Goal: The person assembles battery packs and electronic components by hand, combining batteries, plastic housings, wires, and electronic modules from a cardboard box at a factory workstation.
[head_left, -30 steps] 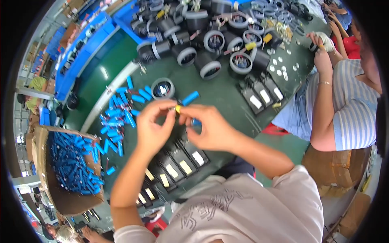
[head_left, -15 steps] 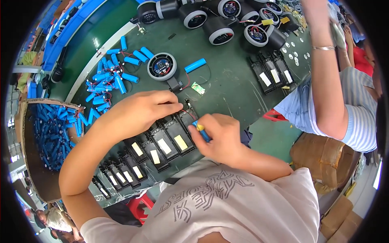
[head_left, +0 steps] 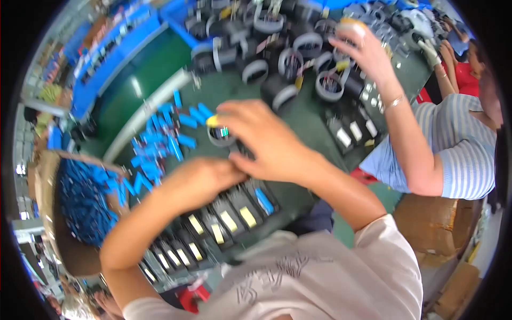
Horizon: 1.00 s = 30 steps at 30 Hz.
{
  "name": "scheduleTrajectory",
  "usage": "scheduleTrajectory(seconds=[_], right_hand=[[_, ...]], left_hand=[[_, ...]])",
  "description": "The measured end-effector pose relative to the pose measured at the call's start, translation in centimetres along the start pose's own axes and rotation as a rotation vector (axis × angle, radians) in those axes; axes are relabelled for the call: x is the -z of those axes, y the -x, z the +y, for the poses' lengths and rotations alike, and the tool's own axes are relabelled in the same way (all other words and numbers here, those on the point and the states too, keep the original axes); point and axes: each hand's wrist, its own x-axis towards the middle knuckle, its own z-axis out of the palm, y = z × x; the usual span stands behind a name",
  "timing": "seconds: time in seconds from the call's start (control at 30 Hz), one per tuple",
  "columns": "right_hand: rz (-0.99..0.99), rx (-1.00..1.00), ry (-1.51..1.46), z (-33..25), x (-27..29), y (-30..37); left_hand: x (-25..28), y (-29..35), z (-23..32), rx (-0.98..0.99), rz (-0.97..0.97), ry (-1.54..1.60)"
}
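A row of black plastic housings with pale label strips (head_left: 248, 216) lies along the table's near edge. In the rightmost one sits a blue cylindrical battery cell (head_left: 264, 201). My left hand (head_left: 200, 180) is closed, fingertips together at the far end of these housings; whatever they pinch is hidden. Farther up, my right hand (head_left: 269, 140) reaches over a round grey-ringed device (head_left: 220, 141), fingers apart and a yellow cover on one fingertip. The device is partly hidden beneath that hand, and blur keeps me from seeing how firmly the fingers touch it.
Loose blue cells (head_left: 152, 141) lie left of centre, near a cardboard box (head_left: 45, 176) full of more. Dark cylindrical units with grey rings (head_left: 329, 87) crowd the back. At the right, a co-worker's arm (head_left: 402, 122) extends over the table, near other black housings (head_left: 341, 130).
My right hand has let go of the blue cell, which now lies in the rightmost housing, and has moved up-left over the round device. The whole view has shifted.
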Motion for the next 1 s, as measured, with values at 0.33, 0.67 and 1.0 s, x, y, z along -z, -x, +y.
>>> scheduleTrajectory(seconds=[0.33, 0.67, 1.0], right_hand=[[0.136, -0.224, -0.188, 3.7, -3.9, -1.2], [0.388, -0.245, -0.187, 5.0, -4.4, -2.4], [-0.210, -0.038, 0.175, 2.4, 0.5, 0.2]], left_hand=[[2.5, 2.3, -0.7, 0.025, 0.187, -0.052], [6.7, 0.3, -2.8, -0.015, 0.186, -0.250], [13.0, 5.5, -14.9, 0.354, 0.422, -0.417]])
